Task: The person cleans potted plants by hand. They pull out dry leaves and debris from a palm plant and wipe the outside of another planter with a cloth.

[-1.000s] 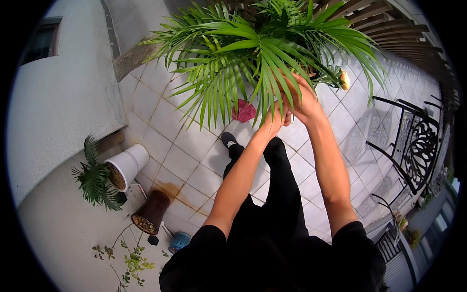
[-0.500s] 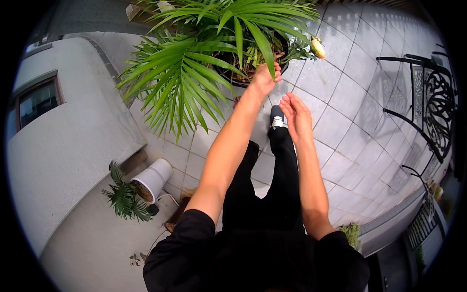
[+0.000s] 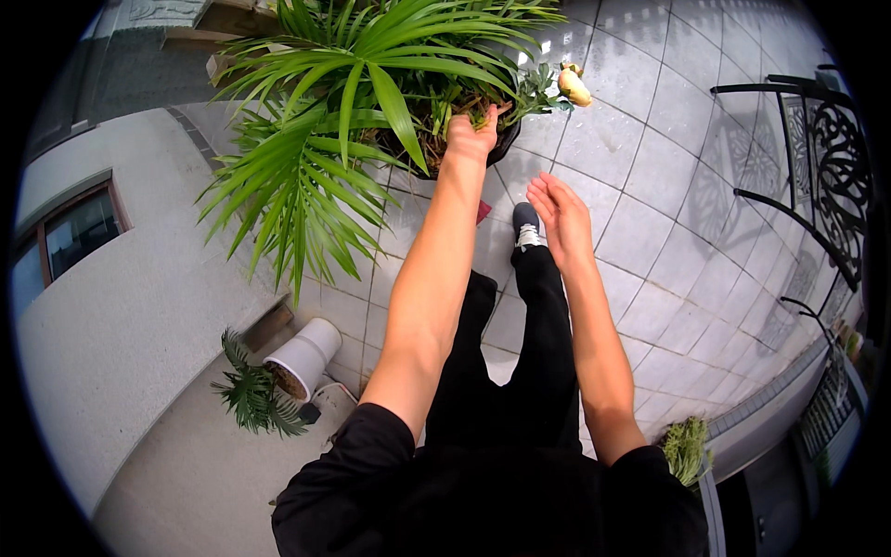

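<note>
A large leafy palm (image 3: 343,102) grows in a dark round pot (image 3: 506,146) at the top of the view. My left hand (image 3: 471,139) is over the pot's near side, among the stems and dry brown litter. Its thumb and fingers are apart, with a bit of green showing between them; some fingertips are hidden. My right hand (image 3: 564,218) hangs in the air nearer to me, above the tiles, fingers stretched out and holding nothing. A pale yellow-pink flower (image 3: 574,85) leans out past the pot's right side on leafy greenery.
A white planter (image 3: 306,357) with a small palm lies toward the left, tilted in view, beside a grey wall (image 3: 176,241) with a window. Black ornamental ironwork (image 3: 826,176) stands at right. My shoe (image 3: 526,227) is on grey floor tiles (image 3: 650,213). A small red object (image 3: 484,212) lies below the pot.
My left hand has moved left, from the pot's near right rim to over its inside, and its fingers have spread. The view has shifted slightly; my right hand stays nearly in place.
</note>
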Demonstrator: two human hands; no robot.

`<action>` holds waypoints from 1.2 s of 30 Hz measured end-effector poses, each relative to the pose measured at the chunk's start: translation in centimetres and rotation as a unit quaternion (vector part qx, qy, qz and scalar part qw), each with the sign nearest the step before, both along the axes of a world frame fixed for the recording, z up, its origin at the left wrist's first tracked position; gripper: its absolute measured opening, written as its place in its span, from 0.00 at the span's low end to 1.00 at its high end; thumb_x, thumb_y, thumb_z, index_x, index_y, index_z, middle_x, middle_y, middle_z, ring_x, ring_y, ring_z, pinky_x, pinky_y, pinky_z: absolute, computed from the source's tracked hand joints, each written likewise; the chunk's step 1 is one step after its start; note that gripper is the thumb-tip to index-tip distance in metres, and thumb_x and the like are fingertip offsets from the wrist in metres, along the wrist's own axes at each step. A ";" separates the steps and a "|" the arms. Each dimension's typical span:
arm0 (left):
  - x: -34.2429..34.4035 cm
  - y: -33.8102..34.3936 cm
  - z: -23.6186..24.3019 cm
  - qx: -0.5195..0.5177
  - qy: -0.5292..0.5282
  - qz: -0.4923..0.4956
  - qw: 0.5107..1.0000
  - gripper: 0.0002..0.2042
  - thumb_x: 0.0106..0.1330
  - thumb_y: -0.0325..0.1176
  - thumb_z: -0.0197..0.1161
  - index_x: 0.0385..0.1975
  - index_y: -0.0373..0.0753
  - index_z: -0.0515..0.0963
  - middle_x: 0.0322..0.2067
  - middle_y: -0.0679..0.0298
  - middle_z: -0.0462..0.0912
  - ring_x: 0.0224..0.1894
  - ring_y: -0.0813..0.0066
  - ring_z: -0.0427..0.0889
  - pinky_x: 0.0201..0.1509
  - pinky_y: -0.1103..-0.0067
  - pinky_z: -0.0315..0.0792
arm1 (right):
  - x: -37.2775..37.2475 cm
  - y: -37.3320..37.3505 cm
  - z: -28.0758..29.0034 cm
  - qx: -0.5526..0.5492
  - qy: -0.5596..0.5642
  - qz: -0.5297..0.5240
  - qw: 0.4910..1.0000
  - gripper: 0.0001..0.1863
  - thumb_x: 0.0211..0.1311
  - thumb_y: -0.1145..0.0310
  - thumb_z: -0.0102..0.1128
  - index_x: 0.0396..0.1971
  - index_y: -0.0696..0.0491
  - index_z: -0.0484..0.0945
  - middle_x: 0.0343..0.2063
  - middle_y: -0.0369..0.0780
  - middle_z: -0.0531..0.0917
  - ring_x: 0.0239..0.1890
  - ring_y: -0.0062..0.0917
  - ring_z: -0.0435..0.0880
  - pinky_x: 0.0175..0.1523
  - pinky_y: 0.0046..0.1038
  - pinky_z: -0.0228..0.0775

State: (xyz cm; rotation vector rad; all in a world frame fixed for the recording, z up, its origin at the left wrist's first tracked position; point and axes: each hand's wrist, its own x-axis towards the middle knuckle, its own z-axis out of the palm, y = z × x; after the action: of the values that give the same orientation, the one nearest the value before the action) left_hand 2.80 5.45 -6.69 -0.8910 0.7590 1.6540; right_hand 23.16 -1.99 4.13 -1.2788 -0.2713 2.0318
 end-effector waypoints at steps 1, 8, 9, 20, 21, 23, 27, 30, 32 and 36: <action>-0.3 -0.1 0.0 -0.015 -0.007 0.004 1.000 0.17 0.69 0.35 0.35 0.51 0.38 0.67 0.49 0.57 0.73 0.48 0.55 0.74 0.51 0.65 0.73 | 0.0 -0.1 -0.1 -0.004 0.002 -0.001 1.000 0.17 0.64 0.74 0.43 0.49 0.69 0.66 0.43 0.50 0.75 0.46 0.31 0.77 0.53 0.28 0.71; -0.5 -1.1 1.0 -0.076 0.007 0.014 0.997 0.15 0.65 0.23 0.34 0.48 0.18 0.59 0.46 0.44 0.69 0.49 0.50 0.72 0.57 0.61 0.69 | -1.0 -1.1 -0.7 -0.022 0.005 0.005 1.000 0.17 0.64 0.74 0.43 0.49 0.70 0.66 0.45 0.52 0.74 0.47 0.32 0.77 0.54 0.28 0.71; -0.3 -1.3 1.0 -0.080 0.037 0.007 0.996 0.16 0.65 0.22 0.33 0.47 0.17 0.59 0.45 0.44 0.70 0.50 0.50 0.71 0.60 0.60 0.66 | -1.2 -1.2 -1.0 -0.020 0.003 0.006 1.000 0.17 0.64 0.73 0.43 0.48 0.70 0.66 0.45 0.51 0.75 0.47 0.32 0.77 0.54 0.28 0.71; 0.7 -7.0 0.9 -0.003 0.810 -0.496 0.313 0.21 0.57 0.20 0.45 0.52 0.31 0.67 0.53 0.46 0.69 0.59 0.53 0.65 0.61 0.69 0.61 | -7.8 5.4 -6.1 0.169 -0.087 0.102 0.976 0.16 0.66 0.69 0.46 0.45 0.66 0.72 0.40 0.45 0.79 0.43 0.24 0.79 0.50 0.21 0.71; 0.8 -7.9 0.9 -0.009 0.822 -0.490 0.290 0.21 0.58 0.20 0.45 0.54 0.31 0.66 0.54 0.46 0.68 0.59 0.53 0.64 0.61 0.69 0.61 | -8.3 5.7 -6.3 0.167 -0.075 0.108 0.977 0.15 0.66 0.68 0.46 0.43 0.66 0.73 0.39 0.45 0.79 0.41 0.24 0.79 0.47 0.21 0.72; 0.6 -9.3 1.1 -0.023 0.825 -0.462 0.324 0.21 0.60 0.22 0.45 0.55 0.31 0.64 0.54 0.46 0.67 0.59 0.53 0.65 0.61 0.71 0.62 | -8.9 6.0 -6.3 0.163 -0.052 0.120 0.978 0.15 0.65 0.67 0.47 0.40 0.65 0.74 0.37 0.44 0.80 0.38 0.24 0.80 0.43 0.21 0.73; 1.0 -8.7 5.7 -0.102 0.699 -0.426 0.565 0.18 0.64 0.26 0.44 0.54 0.30 0.66 0.51 0.44 0.71 0.54 0.55 0.71 0.56 0.72 0.65 | -8.3 5.0 -6.9 0.208 -0.202 0.224 0.930 0.14 0.65 0.65 0.46 0.33 0.62 0.75 0.28 0.44 0.81 0.27 0.30 0.81 0.31 0.29 0.72; 2.7 -7.9 8.9 -0.118 0.601 -0.453 0.648 0.16 0.67 0.32 0.46 0.51 0.31 0.69 0.41 0.49 0.79 0.47 0.63 0.78 0.50 0.75 0.68 | -8.1 3.6 -6.7 0.453 -0.421 0.336 0.710 0.14 0.63 0.65 0.43 0.32 0.61 0.75 0.26 0.47 0.81 0.28 0.42 0.79 0.34 0.35 0.72; 4.7 -8.2 7.4 -0.009 0.782 -0.423 0.457 0.19 0.67 0.39 0.49 0.52 0.32 0.69 0.48 0.47 0.74 0.55 0.61 0.70 0.60 0.77 0.60 | -7.5 2.9 -9.0 0.509 -0.372 0.419 0.654 0.15 0.59 0.66 0.43 0.35 0.60 0.74 0.32 0.49 0.79 0.35 0.47 0.76 0.41 0.38 0.69; 3.0 -7.4 6.7 0.009 0.680 -0.476 0.557 0.20 0.68 0.39 0.45 0.51 0.28 0.68 0.53 0.49 0.71 0.58 0.62 0.66 0.62 0.78 0.56 | -8.2 4.5 -7.3 0.640 -0.425 0.425 0.479 0.16 0.53 0.70 0.48 0.41 0.60 0.71 0.38 0.49 0.77 0.43 0.42 0.74 0.45 0.37 0.69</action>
State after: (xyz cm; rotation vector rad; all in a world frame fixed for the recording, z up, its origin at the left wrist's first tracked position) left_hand 5.78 -1.91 0.01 1.0554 1.7823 0.9832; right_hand 14.95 2.52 -3.19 -0.8806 -2.6903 0.7369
